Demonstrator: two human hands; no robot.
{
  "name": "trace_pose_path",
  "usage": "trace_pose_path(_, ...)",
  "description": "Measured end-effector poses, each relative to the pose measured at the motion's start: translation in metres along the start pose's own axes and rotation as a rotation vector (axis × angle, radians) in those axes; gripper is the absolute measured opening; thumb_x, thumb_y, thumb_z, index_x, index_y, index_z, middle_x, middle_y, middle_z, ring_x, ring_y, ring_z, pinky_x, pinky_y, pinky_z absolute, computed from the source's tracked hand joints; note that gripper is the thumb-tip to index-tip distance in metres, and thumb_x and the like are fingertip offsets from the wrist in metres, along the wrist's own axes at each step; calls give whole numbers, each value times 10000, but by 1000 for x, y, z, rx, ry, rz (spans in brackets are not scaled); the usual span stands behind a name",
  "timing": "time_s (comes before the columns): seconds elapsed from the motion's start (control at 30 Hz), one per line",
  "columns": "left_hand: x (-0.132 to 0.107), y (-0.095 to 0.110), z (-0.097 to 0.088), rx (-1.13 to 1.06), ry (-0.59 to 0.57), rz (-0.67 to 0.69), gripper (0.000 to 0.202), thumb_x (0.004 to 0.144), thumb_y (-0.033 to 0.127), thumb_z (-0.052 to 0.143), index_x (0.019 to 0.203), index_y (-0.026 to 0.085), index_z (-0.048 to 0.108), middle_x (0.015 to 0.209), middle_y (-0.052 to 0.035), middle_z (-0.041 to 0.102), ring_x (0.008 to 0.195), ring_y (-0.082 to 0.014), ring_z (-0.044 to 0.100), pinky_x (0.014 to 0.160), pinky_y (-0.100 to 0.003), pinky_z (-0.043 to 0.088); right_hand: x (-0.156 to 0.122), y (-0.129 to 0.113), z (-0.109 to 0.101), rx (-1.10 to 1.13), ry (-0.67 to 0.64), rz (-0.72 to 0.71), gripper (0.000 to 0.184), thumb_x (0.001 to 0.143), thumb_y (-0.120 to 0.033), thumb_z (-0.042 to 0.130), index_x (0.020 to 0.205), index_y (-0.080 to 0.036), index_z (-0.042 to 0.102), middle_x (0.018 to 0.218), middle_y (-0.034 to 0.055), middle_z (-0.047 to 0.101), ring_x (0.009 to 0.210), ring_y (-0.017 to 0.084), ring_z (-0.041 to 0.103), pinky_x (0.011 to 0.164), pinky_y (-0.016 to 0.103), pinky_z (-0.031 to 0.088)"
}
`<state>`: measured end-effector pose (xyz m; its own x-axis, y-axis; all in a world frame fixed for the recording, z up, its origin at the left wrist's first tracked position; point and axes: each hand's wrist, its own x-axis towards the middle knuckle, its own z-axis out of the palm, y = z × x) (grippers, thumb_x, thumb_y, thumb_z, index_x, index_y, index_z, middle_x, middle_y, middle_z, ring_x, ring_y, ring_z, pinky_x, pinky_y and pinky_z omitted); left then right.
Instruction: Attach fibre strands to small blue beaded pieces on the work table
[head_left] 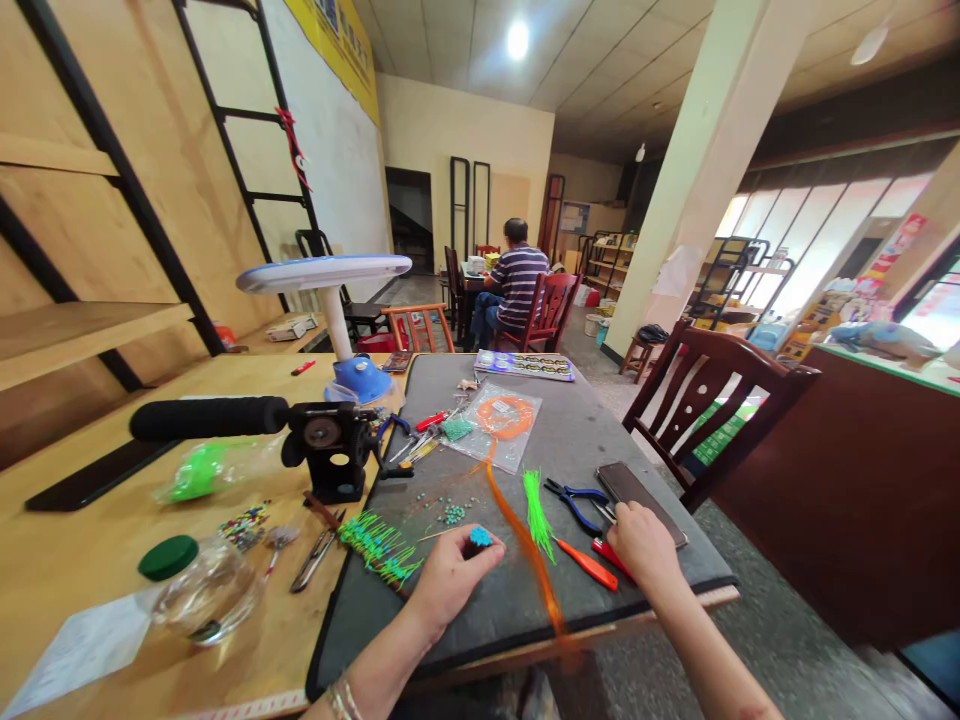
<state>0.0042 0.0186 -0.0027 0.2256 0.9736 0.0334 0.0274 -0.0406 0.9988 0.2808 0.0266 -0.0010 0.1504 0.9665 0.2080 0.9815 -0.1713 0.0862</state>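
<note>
My left hand [454, 570] is closed, pinching a small blue beaded piece [480, 537] between thumb and fingers above the grey mat [465, 620]. Farther right, my right hand [643, 543] curls over a red-handled tool [604, 551] beside a dark phone [637, 500]; most of that tool is hidden under the fingers. Blue-handled pliers [581, 500] and a red-handled awl [589, 565] lie close by. Between my hands are a bundle of green strands [535, 515] and a length of orange thread [517, 525]. Loose turquoise beads [454, 514] are scattered beyond my left hand.
Green strands with blue beads [379, 548] lie left of my left hand. A glass jar [210, 590], a black spindle device [330, 450] and a blue-based lamp [356, 380] stand on the left. A wooden chair [712, 400] is at right; a person [521, 275] sits farther back.
</note>
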Motion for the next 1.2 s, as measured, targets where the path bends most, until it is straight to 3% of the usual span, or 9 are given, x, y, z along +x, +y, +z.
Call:
trace_pose_path(0.17, 1, 6, 0, -127, 50, -97, 145, 641, 278, 683, 607, 157, 613, 515, 53, 504, 518, -96, 412, 543, -222, 326, -6, 26, -10, 149, -50, 74, 75, 704, -180, 539, 636, -209, 551, 580, 60, 647, 564, 208, 609, 505, 272, 323)
trace_pose_path(0.23, 1, 8, 1, -164, 54, -142, 141, 628, 264, 680, 592, 160, 594, 478, 76, 440, 469, -78, 351, 503, -216, 286, -12, 38, -11, 375, -76, 145, 158, 683, -257, 565, 550, -234, 482, 473, 15, 587, 485, 191, 555, 465, 265, 304)
trace_pose_path(0.3, 1, 9, 1, -192, 46, -167, 147, 625, 258, 678, 582, 160, 577, 460, 88, 401, 440, -65, 303, 477, -213, 250, -20, 41, -11, 799, -148, 183, 216, 694, -363, 583, 565, -231, 472, 509, 5, 607, 457, 165, 531, 448, 254, 337)
trace_pose_path(0.43, 2, 10, 2, -222, 35, -191, 157, 618, 262, 679, 587, 161, 563, 448, 98, 375, 419, -55, 263, 453, -215, 207, -43, 6, -12, 1704, -324, 212, 322, 693, -436, 691, 886, -235, 532, 785, 26, 694, 518, 128, 558, 427, 204, 362)
trace_pose_path(0.63, 3, 13, -2, -220, 51, -197, 178, 616, 293, 680, 620, 160, 562, 454, 95, 385, 423, -58, 262, 449, -223, 183, -57, -67, -13, 2258, -511, 272, 499, 616, -331, 787, 1056, -246, 569, 820, 21, 655, 626, 122, 596, 464, 171, 399)
trace_pose_path(0.8, 3, 12, -6, -197, 77, -182, 204, 619, 321, 693, 606, 159, 570, 461, 89, 397, 438, -66, 282, 471, -229, 211, -58, -94, -8, 2160, -644, 149, 376, 638, -288, 729, 986, -198, 619, 644, -35, 545, 450, 55, 408, 384, 144, 277)
trace_pose_path(0.9, 4, 11, -6, -167, 84, -146, 162, 623, 285, 683, 603, 154, 590, 504, 70, 460, 476, -79, 337, 512, -234, 261, -59, -101, -5, 1965, -602, 111, 323, 744, -425, 627, 946, -174, 626, 562, -69, 426, 390, 40, 252, 354, 152, 151)
trace_pose_path(1.07, 4, 13, -5, -143, 70, -78, 114, 617, 244, 665, 591, 151, 605, 531, 45, 513, 553, -112, 429, 573, -244, 315, -62, -107, -4, 1468, -192, -53, 464, 850, -564, 432, 858, -161, 663, 624, 6, 537, 545, 139, 485, 491, 230, 397)
trace_pose_path(1.2, 3, 16, -5, -140, 63, -76, 78, 616, 216, 647, 596, 150, 611, 532, 40, 516, 556, -115, 437, 585, -244, 335, -62, -112, -8, 1246, -82, -249, 348, 863, -480, 466, 961, -195, 640, 885, 67, 661, 836, 212, 601, 756, 269, 464)
